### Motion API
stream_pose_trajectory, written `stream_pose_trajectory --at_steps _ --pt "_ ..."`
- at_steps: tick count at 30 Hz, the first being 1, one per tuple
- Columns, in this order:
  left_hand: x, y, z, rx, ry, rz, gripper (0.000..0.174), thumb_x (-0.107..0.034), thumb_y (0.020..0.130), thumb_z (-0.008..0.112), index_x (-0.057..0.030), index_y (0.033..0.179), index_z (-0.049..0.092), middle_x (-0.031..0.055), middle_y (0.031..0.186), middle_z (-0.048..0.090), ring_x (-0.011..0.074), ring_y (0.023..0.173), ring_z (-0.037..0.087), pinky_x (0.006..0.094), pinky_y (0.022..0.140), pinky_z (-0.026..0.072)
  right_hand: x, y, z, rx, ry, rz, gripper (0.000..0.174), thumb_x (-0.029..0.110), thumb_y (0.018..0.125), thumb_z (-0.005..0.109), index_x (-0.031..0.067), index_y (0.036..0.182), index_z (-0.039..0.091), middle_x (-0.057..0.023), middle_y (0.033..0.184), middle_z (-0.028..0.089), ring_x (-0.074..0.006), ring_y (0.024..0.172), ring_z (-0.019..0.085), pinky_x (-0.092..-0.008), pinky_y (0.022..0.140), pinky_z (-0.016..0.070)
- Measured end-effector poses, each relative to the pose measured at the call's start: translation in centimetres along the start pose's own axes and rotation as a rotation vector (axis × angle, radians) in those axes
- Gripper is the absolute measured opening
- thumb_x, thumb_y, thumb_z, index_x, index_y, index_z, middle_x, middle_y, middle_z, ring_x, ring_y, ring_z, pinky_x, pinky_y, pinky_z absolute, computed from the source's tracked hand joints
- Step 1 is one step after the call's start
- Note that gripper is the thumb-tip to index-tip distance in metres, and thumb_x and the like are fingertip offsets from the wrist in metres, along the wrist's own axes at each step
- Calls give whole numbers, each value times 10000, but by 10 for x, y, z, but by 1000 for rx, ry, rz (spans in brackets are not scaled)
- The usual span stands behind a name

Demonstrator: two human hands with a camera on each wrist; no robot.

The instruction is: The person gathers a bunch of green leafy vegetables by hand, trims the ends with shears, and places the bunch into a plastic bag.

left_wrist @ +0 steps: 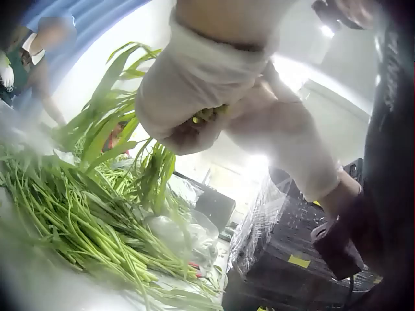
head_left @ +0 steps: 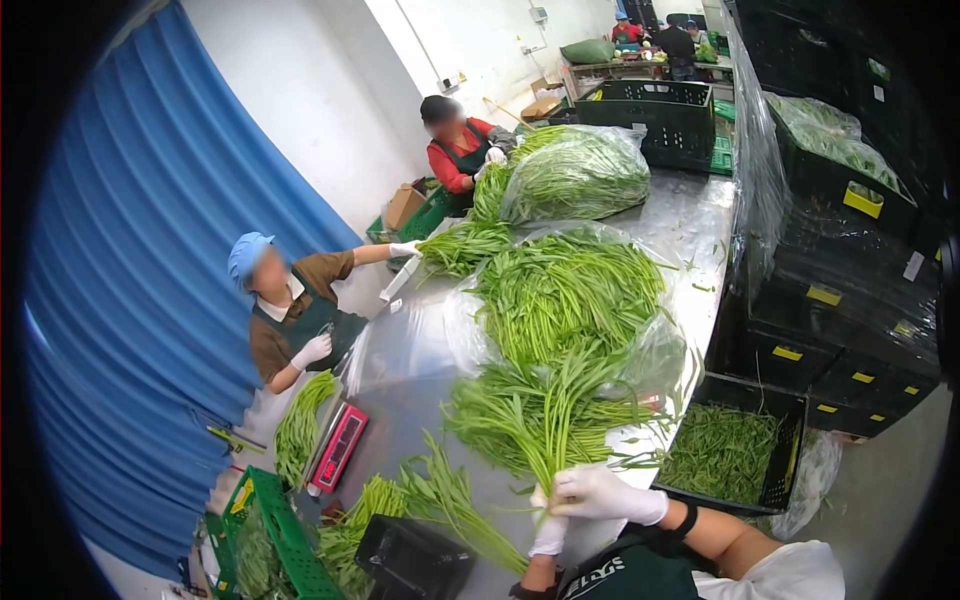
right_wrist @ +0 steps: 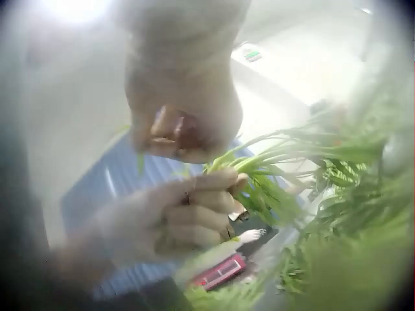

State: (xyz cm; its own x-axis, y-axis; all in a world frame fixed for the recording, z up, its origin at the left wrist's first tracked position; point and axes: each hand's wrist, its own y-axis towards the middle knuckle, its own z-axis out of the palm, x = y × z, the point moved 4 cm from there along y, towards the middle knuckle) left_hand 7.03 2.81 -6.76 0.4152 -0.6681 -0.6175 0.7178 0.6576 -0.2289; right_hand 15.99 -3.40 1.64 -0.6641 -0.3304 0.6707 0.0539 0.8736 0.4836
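At the near edge of the long stainless-steel table [head_left: 692, 215], the person's white-gloved left hand [head_left: 548, 537] was curled tightly round the cut ends of a bundle of long green leafy stems [head_left: 545, 415]. The white-gloved right hand [head_left: 603, 494] lay just above it with its fingers wrapped over the same stems. The bundle stood tilted from both fists, its leaves fanning out over the tabletop towards a large heap of the same greens on clear plastic sheeting [head_left: 565, 290]. A black plastic crate holding more green stems [head_left: 722, 452] sat on the floor just right of the hands. Across the table, near a red digital scale [head_left: 338, 447], a worker in a blue cap [head_left: 290, 310] handled another bunch.
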Motion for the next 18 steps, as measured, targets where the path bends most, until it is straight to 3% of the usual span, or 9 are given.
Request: stream_pose_trajectory --at_steps 1,3,4,5,7,9,11,14,18 --pt "-4 -2 3 1 0 1 205 -1 827 603 -34 1028 584 27 883 600 97 800 560 226 668 466 1 -10 -13 0 0 -1 195 251 747 684 84 675 613 -50 680 513 -230 675 549 -356 631 438" --pt "-13 -3 3 -108 687 52 143 -63 868 598 -39 1004 557 -17 666 503 66 460 419 206 403 331 -12 -33 -46 43 951 208 261 315 788 663 73 713 603 -29 687 503 -205 672 516 -357 625 411" --pt "-16 -4 12 -136 599 -2 161 -79 863 618 -39 1003 548 -24 608 460 37 404 315 201 357 230 -20 -26 -56 48 1308 -221 271 328 811 642 70 734 605 -25 702 508 -194 674 494 -352 630 394" --pt "-19 -5 12 -137 599 -5 161 -79 863 618 -39 1003 548 -24 608 460 37 404 315 201 357 230 -31 -29 -66 48 1628 -679 284 340 834 620 68 755 607 -21 718 512 -183 676 473 -346 635 378" --pt "-19 -4 15 -47 500 -112 169 -187 906 578 -36 973 546 -19 596 446 50 395 317 208 361 236 -39 -45 -82 -265 1680 -270 292 326 877 550 65 766 618 -31 735 527 -181 657 442 -337 636 352" --pt "-19 -6 25 7 383 -125 210 -243 922 546 -40 972 538 -22 582 415 53 395 299 211 363 233 -58 -43 -82 -427 1062 452 244 267 879 551 50 823 648 -44 790 590 -164 733 532 -299 711 424" --pt "-20 -9 30 49 267 -142 258 -299 938 514 -43 971 530 -24 567 384 56 394 281 214 366 230 -57 -42 -62 -314 502 661 224 247 850 603 30 854 663 -39 802 622 -130 765 574 -266 723 454" --pt "-17 -9 30 117 250 -154 362 -383 958 435 -32 1008 513 -8 568 377 70 389 282 212 367 232 -33 -27 -43 -336 134 460 182 241 803 662 70 864 676 -53 753 607 -166 741 599 -281 660 461" --pt "-9 -11 25 27 337 -180 419 -427 963 389 -28 979 518 4 571 386 78 390 299 217 371 246 9 2 -45 -316 -407 200 203 284 764 669 111 869 677 -49 706 545 -218 699 565 -331 616 436"
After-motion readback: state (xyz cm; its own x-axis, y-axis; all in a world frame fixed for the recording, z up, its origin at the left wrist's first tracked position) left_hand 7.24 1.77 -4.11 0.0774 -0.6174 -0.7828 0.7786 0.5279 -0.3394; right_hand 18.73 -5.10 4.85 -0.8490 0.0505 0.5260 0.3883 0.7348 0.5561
